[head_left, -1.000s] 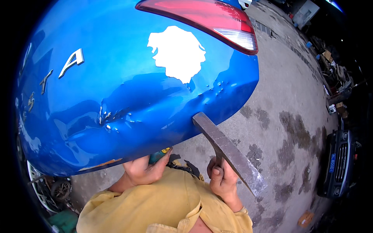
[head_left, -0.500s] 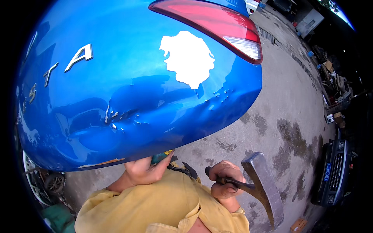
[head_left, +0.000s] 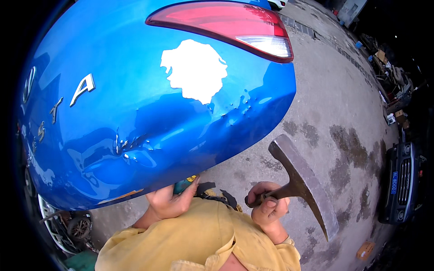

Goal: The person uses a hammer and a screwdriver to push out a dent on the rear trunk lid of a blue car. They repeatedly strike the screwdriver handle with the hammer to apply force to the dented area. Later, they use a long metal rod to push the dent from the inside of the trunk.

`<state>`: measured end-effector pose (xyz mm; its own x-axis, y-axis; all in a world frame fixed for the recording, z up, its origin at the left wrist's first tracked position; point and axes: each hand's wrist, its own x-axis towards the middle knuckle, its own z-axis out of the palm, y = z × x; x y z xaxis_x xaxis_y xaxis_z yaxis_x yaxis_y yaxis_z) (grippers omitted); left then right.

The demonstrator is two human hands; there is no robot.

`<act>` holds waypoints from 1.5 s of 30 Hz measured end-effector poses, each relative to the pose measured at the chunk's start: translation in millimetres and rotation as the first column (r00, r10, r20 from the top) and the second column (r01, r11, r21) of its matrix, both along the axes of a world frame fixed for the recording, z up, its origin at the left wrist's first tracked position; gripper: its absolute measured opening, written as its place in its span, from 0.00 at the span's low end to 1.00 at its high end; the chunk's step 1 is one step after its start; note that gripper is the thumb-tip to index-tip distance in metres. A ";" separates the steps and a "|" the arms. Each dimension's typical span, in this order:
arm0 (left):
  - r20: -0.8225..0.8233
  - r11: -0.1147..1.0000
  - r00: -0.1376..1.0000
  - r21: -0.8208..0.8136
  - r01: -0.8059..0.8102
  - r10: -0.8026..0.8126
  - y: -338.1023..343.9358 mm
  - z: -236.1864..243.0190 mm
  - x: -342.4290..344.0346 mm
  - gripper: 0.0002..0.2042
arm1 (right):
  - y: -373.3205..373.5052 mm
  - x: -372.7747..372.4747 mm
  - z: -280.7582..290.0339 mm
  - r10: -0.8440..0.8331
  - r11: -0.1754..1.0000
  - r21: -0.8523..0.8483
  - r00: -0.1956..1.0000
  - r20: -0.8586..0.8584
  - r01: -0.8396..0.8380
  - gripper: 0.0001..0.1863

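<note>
My right hand (head_left: 271, 208) is closed around the handle of a pick-ended hammer (head_left: 305, 178), its dark metal head tilted off to the right of the car. Below the lower edge of a blue car's rear panel (head_left: 190, 153), my left hand (head_left: 169, 204) grips a teal object with a yellow part (head_left: 182, 185); the panel hides much of it, so its kind does not show. Creases and chipped paint mark a dent (head_left: 129, 145) in the panel, and small bumps lie further right. Above them sits a bare white patch (head_left: 194, 70) beneath the red tail light (head_left: 226, 27).
Stained concrete floor (head_left: 316, 90) stretches to the right. A dark vehicle front (head_left: 400, 183) stands at the far right, with a cardboard box (head_left: 365, 249) near it. Piled parts and boxes (head_left: 393, 77) line the upper right. A loose wheel (head_left: 79, 228) lies at the lower left.
The hammer head has risen and turned slightly, while my right hand still grips the handle. My left hand stays under the panel with the teal object. The whole view has shifted a little.
</note>
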<state>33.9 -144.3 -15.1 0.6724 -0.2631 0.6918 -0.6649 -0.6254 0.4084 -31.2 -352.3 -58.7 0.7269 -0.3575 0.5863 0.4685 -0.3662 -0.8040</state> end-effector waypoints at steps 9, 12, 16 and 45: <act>-0.022 1.000 1.000 0.007 -0.017 0.017 -2.5 -2.5 -2.3 0.18 | -12.4 6.1 -19.8 -0.007 0.996 0.090 0.987 0.159 -0.008 0.31; -0.044 0.999 0.999 -0.021 -0.032 0.031 -1.6 -8.1 -2.2 0.18 | -21.6 8.7 -11.6 -0.050 0.976 -0.215 0.981 -0.189 0.008 0.29; -0.061 0.997 0.995 0.011 -0.076 0.076 -0.5 -7.5 -4.8 0.18 | -13.6 2.2 -5.6 -0.144 0.990 -0.011 0.988 -0.046 0.144 0.29; -0.048 0.999 0.997 -0.009 -0.053 0.053 -1.9 -6.4 -3.7 0.17 | -103.8 47.0 120.0 -0.014 0.938 -0.327 0.929 -0.369 -0.116 0.10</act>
<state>30.2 -146.2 -21.6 0.7173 -0.2193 0.6614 -0.6108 -0.6548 0.4452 15.8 -456.1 61.3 0.9226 -0.1420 0.3586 0.1957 -0.6289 -0.7524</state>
